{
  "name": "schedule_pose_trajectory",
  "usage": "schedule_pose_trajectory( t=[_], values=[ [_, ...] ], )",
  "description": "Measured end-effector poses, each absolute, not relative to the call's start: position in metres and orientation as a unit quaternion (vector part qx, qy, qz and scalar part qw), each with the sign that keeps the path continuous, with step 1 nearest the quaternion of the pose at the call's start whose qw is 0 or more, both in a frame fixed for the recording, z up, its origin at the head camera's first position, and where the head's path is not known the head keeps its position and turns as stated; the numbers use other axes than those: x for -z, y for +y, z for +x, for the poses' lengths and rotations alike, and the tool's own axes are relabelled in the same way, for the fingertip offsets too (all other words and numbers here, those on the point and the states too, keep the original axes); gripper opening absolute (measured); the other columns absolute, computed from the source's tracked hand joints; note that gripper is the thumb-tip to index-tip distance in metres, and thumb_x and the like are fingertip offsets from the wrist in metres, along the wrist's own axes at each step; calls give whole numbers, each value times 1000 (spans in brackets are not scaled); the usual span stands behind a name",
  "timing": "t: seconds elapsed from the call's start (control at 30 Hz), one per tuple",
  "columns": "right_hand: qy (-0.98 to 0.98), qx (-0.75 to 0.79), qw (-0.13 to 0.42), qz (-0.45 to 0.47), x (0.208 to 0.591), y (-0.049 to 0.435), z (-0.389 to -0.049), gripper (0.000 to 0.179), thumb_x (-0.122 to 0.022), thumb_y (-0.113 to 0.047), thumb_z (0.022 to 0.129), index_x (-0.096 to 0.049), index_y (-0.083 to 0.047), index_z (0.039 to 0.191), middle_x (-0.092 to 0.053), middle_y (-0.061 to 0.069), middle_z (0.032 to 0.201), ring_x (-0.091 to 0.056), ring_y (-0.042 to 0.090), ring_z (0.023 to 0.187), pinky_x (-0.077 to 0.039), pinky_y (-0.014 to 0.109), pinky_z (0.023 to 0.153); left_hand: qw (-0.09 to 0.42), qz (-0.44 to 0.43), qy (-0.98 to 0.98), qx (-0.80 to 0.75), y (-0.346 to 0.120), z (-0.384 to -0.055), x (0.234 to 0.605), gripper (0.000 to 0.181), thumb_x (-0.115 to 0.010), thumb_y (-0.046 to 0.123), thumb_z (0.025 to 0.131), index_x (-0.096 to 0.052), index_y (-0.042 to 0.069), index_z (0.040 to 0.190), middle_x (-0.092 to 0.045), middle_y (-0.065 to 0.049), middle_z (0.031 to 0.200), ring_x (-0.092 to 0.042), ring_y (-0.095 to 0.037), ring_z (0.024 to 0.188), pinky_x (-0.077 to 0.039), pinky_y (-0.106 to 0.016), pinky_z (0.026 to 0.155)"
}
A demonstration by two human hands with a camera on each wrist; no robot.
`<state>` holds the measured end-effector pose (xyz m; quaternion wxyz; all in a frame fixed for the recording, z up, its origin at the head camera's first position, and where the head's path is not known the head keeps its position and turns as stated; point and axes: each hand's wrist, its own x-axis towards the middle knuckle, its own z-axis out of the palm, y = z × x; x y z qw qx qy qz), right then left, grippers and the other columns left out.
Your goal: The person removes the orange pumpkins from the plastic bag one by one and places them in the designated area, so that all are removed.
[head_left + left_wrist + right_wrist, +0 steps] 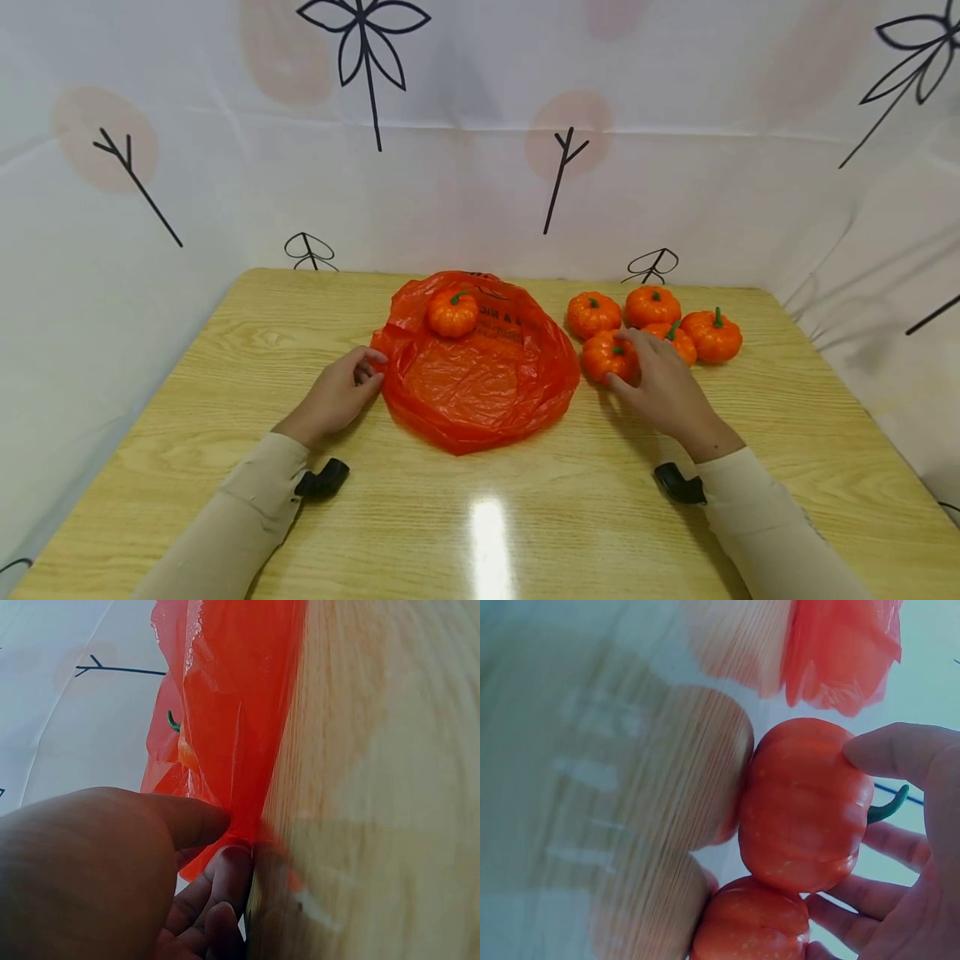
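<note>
A red plastic bag (457, 425) lies spread with its mouth open on the wooden table, with one small orange pumpkin (452, 321) in its far part. At the bag's left edge, my left hand (337, 396) pinches the film between thumb and fingers; the left wrist view shows the pinched red film (236, 750) up close. To the bag's right, my right hand (663, 392) holds another small orange pumpkin (602, 354). In the right wrist view the thumb presses one side of this pumpkin (802, 810) and the fingers go behind it, near its green stem (889, 806).
Several more small pumpkins (712, 337) cluster beyond and to the right of my right hand, one beside the held one. A patterned white cloth (465, 192) hangs behind the table's far edge. Black wrist-worn devices (322, 479) sit at both cuffs.
</note>
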<state>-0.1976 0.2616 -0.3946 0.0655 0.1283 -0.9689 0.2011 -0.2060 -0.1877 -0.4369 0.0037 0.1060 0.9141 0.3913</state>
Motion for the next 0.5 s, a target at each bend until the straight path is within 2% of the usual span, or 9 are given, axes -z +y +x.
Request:
schedule_pose_trajectory(
  t=[0.5],
  values=[
    [-974, -187, 46, 121, 394, 262, -198, 63, -65, -24, 95, -39, -1, 147, -30, 29, 157, -29, 55, 141, -25, 73, 109, 8, 102, 915, -391, -187, -207, 438, 20, -58, 14, 101, -58, 10, 120, -61, -8, 98, -55, -21, 87, -48, -35, 82]
  ],
)
